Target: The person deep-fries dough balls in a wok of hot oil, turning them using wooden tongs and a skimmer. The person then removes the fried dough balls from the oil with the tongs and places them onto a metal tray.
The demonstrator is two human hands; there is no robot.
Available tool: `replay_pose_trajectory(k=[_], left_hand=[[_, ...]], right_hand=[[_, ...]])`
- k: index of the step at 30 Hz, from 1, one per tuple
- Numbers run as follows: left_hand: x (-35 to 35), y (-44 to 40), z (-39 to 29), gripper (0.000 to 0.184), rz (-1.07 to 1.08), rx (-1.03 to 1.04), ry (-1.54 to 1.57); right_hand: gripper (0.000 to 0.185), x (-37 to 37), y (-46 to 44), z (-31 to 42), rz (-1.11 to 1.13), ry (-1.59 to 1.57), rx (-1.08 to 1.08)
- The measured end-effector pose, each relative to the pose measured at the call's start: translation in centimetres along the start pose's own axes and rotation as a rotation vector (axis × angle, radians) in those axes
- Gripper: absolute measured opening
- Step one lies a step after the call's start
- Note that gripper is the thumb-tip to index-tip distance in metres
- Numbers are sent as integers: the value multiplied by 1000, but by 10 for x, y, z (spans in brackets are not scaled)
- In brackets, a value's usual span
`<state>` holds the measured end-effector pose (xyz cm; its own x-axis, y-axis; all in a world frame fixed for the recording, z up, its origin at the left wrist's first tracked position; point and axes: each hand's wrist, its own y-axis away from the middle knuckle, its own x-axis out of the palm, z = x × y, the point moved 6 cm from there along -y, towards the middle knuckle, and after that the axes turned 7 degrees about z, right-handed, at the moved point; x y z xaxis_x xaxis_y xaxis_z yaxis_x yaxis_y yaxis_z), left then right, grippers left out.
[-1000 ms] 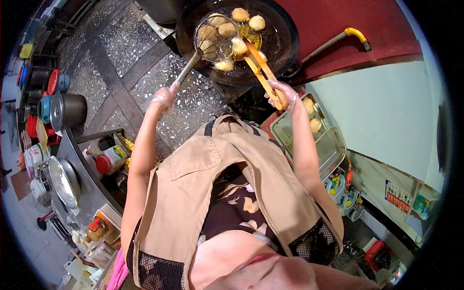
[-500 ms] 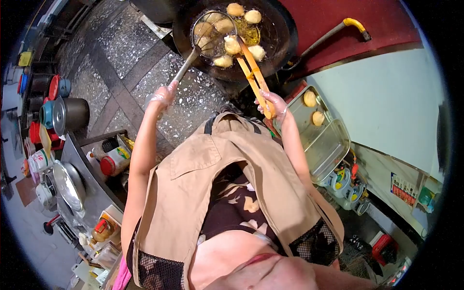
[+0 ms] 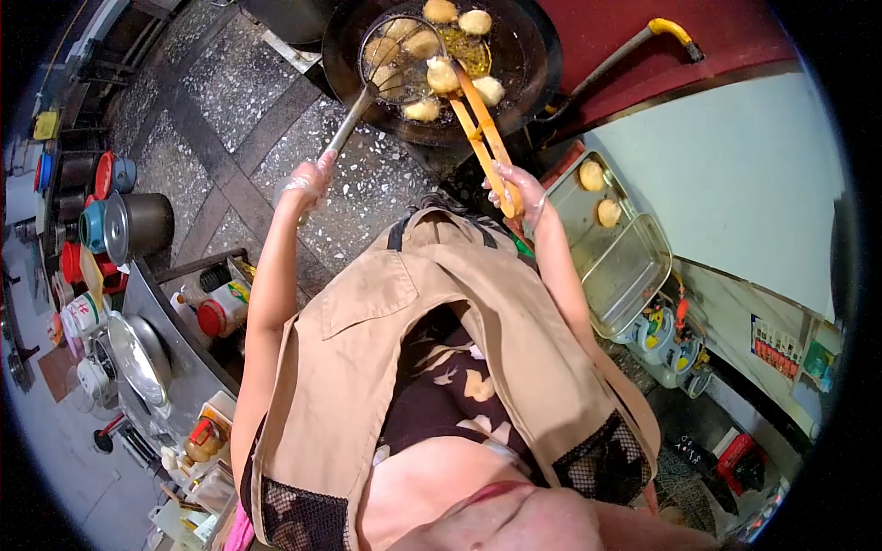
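My left hand [image 3: 310, 184], in a clear plastic glove, is closed round the handle of a wire strainer [image 3: 347, 124]. The strainer's round head lies in a dark wok [image 3: 542, 64] of oil, over several golden dough balls [image 3: 422, 44]. My right hand [image 3: 519, 193], also gloved, is wrapped round wooden tongs [image 3: 480, 138]. Their tips are at a pale dough ball [image 3: 442, 76] beside the strainer's rim. Other dough balls float around, one [image 3: 475, 22] near the far side and one [image 3: 422, 110] near the close edge.
Right of my right hand is a metal tray [image 3: 574, 197] holding two fried balls [image 3: 608, 213], with a clear container [image 3: 634, 266] over its near part. A yellow-ended pipe [image 3: 625, 57] lies right of the wok. Left are a metal counter [image 3: 175, 321], a lidded pot [image 3: 142, 228] and a steel bowl [image 3: 138, 358].
The tongs and the dough ball at their tips have shifted left, closer to the strainer. My right hand has moved slightly left and down, and more of the tray shows. Both hands keep their hold.
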<state>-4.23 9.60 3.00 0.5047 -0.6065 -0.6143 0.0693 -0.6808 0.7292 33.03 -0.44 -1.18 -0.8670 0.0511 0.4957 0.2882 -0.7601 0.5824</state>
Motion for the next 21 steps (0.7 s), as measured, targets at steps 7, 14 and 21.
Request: replay_pose_trajectory(k=[7, 14, 21], left_hand=[[3, -11, 7, 73, 0, 4, 0], [2, -9, 4, 76, -65, 54, -66], [-1, -1, 0, 68, -84, 65, 9]], right_hand=[[35, -3, -3, -3, 14, 5, 3], [38, -2, -4, -5, -4, -56, -9], [39, -18, 42, -17, 25, -254, -145]])
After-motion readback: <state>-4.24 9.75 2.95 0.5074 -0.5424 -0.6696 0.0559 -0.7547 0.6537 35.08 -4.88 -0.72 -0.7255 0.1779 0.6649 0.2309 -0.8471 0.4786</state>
